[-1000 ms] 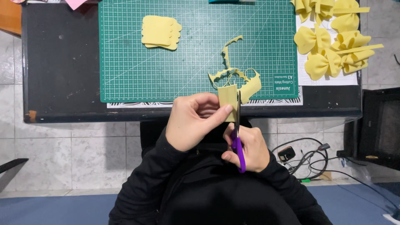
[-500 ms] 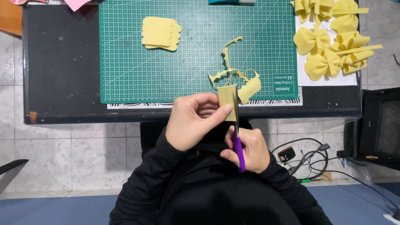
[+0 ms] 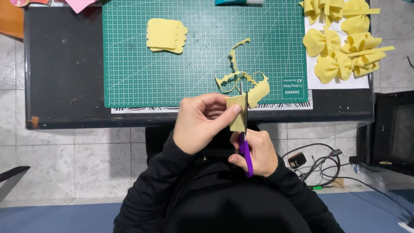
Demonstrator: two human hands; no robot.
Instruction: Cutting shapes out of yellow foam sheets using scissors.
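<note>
Below the green cutting mat (image 3: 172, 64), the left hand (image 3: 200, 123) pinches a yellow foam piece (image 3: 237, 113); the right hand (image 3: 255, 151) grips purple-handled scissors (image 3: 245, 149) cutting it, scraps (image 3: 241, 80) lying above on the mat.

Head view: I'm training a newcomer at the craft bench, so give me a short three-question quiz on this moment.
1. Which hand pinches the yellow foam piece?
2. True or false: the purple-handled scissors lie on the green cutting mat.
3. The finished yellow bows sit at: A) the mat's left, B) the mat's right, C) the floor.

Key: 1 left; 2 false, the right hand holds them; 3 B.
</note>
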